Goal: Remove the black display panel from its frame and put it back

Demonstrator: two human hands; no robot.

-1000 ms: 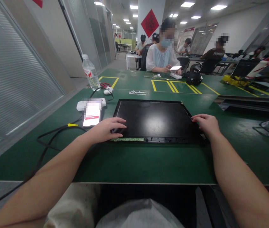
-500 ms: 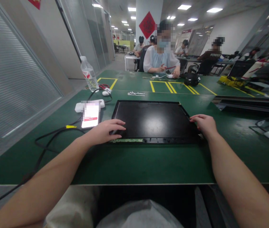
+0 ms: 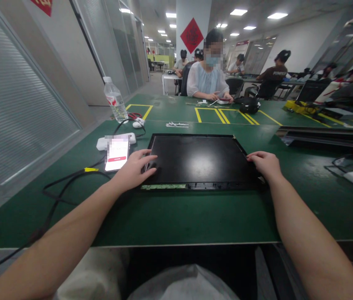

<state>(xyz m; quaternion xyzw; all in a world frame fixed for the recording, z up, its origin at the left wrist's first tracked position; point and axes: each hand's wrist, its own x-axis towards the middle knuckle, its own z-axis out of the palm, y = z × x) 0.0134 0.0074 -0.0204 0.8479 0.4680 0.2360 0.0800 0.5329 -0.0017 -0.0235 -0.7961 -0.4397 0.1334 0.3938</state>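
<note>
A flat black display panel (image 3: 192,160) lies face up in a dark frame in front of me, light glaring off its lower right part. Along its near edge runs a green circuit strip (image 3: 164,187), at the left half. My left hand (image 3: 135,168) is at the panel's left edge, fingers spread and reaching over the border; nothing is in its grasp. At the right edge, my right hand (image 3: 265,164) has thumb and fingertips pinched together on the frame's rim. Its lower fingers are curled and partly hidden.
Left of the panel are a lit phone (image 3: 117,155), a white power strip (image 3: 101,143), black cables (image 3: 54,196) and a water bottle (image 3: 115,102). Dark metal strips (image 3: 329,139) lie at the right. Across the table sits a masked person (image 3: 207,79) handling a small white object.
My left hand has slid a little up and back along the left edge, uncovering more of the circuit strip. My right hand stays at the right rim. The view has shifted slightly.
</note>
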